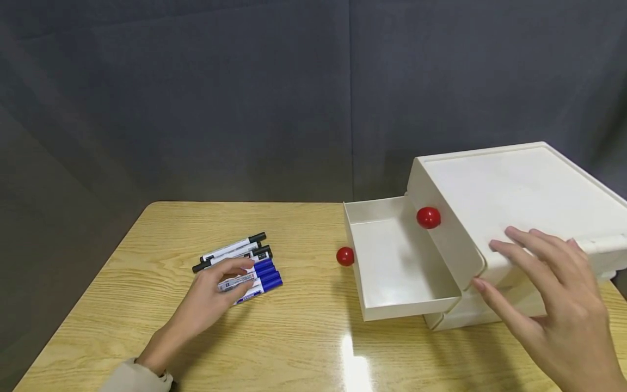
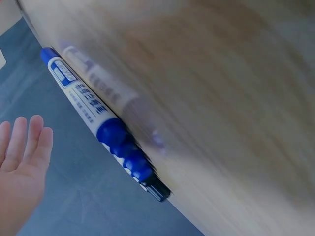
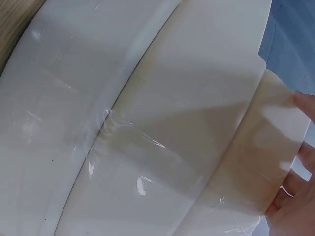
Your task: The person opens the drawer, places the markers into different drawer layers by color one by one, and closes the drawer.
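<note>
My left hand hovers at the whiteboard markers, its fingers loosely bent over the blue-capped ones. In the left wrist view, the same hand has its fingers extended, with a gap between it and a blue-and-white marker. At the right, my right hand rests with spread fingers on the near top edge of a white drawer box; its thumb lies at the corner. The right wrist view shows its fingers along the box's edge. The upper drawers' insides are hidden.
An open white drawer sticks out leftward from the box, nothing inside it. It has a red round knob, and another red knob sits on the drawer front above. Behind the wooden table hangs a dark curtain.
</note>
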